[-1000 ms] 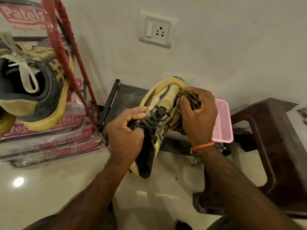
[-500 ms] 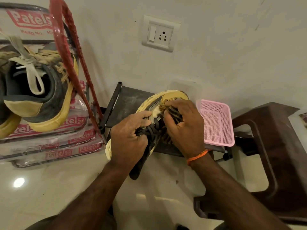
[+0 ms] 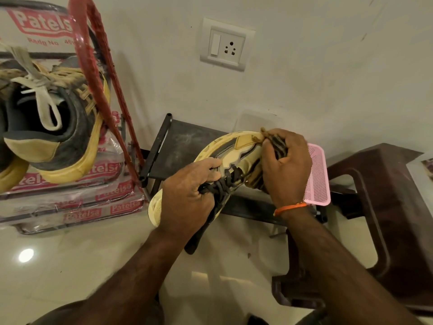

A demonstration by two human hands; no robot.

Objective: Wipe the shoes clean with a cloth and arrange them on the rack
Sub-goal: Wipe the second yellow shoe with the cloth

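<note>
A tan and black sneaker [image 3: 236,151] with dark laces is held in the air in front of me, toe pointing up and away. My left hand [image 3: 189,195] grips it around the laced middle. My right hand [image 3: 284,167] clutches a striped brown cloth [image 3: 277,146] and presses it against the shoe's toe side. On the red-framed rack [image 3: 98,73] at the left sits a second tan and grey sneaker [image 3: 54,118] with pale laces. Part of another yellow shoe [image 3: 7,177] shows at the left edge.
A dark low metal stand [image 3: 185,148] sits against the wall behind the shoe, with a pink mesh basket [image 3: 318,177] on its right end. A brown plastic stool [image 3: 379,207] stands at the right. A switch socket [image 3: 226,44] is on the wall. The floor is glossy tile.
My right hand with the cloth slid down the shoe to the laces, then back up to the toe. The left hand kept its grip on the shoe.
</note>
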